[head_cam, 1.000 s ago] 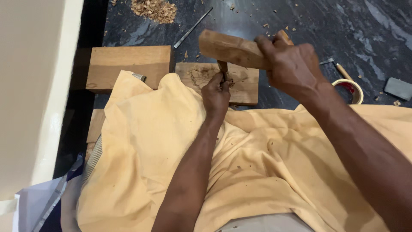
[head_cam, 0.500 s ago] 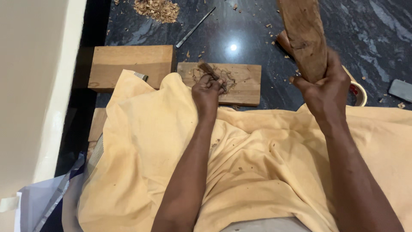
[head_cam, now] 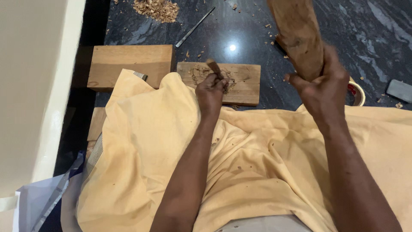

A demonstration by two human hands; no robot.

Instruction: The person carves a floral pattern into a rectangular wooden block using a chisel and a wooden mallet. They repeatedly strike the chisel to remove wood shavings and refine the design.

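Observation:
My left hand (head_cam: 210, 91) grips a chisel (head_cam: 213, 67) whose wooden handle pokes up from my fist, its tip on a small wooden block (head_cam: 244, 81) with a carved hollow full of chips. My right hand (head_cam: 319, 88) is raised to the right of the block, closed round the lower end of a wooden mallet (head_cam: 296, 36) that stands upright above it. The mallet is well clear of the chisel. A yellow cloth (head_cam: 257, 163) covers my lap, and its edge overlaps the block's near side.
A larger plain wooden block (head_cam: 128, 64) lies left of the carved one. On the dark stone floor are a thin metal tool (head_cam: 194, 27), a pile of wood shavings (head_cam: 156, 8), a tape roll (head_cam: 357, 91) and a grey stone (head_cam: 400, 90). A cream wall (head_cam: 34, 86) runs along the left.
One second ago the mallet lay flat on the chisel's top. My right hand has since swung it up and to the right, upright. My left hand kept the chisel on the block.

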